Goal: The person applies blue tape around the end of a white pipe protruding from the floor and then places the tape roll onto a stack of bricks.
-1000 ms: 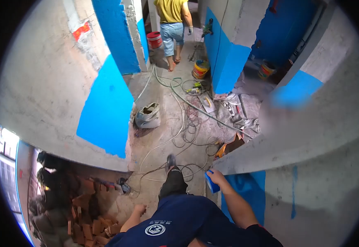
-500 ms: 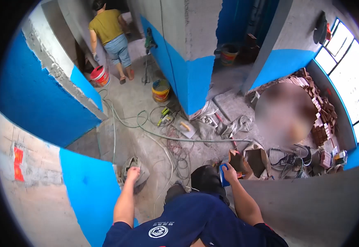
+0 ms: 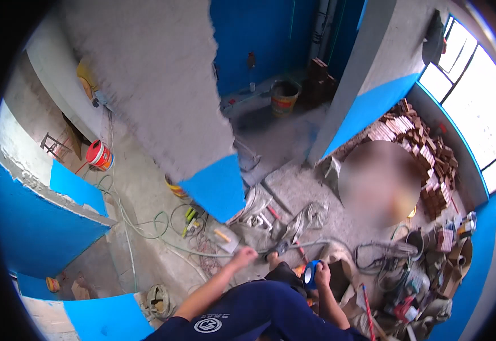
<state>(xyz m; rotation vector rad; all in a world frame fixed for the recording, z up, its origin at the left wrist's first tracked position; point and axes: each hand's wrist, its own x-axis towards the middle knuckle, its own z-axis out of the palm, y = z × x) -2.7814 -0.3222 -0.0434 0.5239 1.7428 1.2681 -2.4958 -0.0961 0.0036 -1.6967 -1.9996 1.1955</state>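
Note:
In my right hand (image 3: 323,275) is a roll of blue tape (image 3: 310,274), its round opening turned to the left, with my fingers closed around its side. My left hand (image 3: 246,257) is held out in front of my body over the floor. Motion smears its fingers, so their pose and anything in them cannot be made out. Close to that hand, a flat plastering trowel (image 3: 229,243) with a wooden handle lies on the floor. A green hose (image 3: 199,254) runs across the ground beneath my left hand.
Crumpled sacks (image 3: 310,219) lie ahead. Stacked bricks (image 3: 430,159) line the window wall at right. Cables and tools (image 3: 401,250) clutter the right floor. A red-and-white bucket (image 3: 99,155) stands far left; another bucket (image 3: 285,98) stands in the far room. A person (image 3: 89,82) is partly hidden behind the wall.
My view has swung to the right and I have moved forward. My left hand has come across from the left to the front of my body. The tape stays in my right hand.

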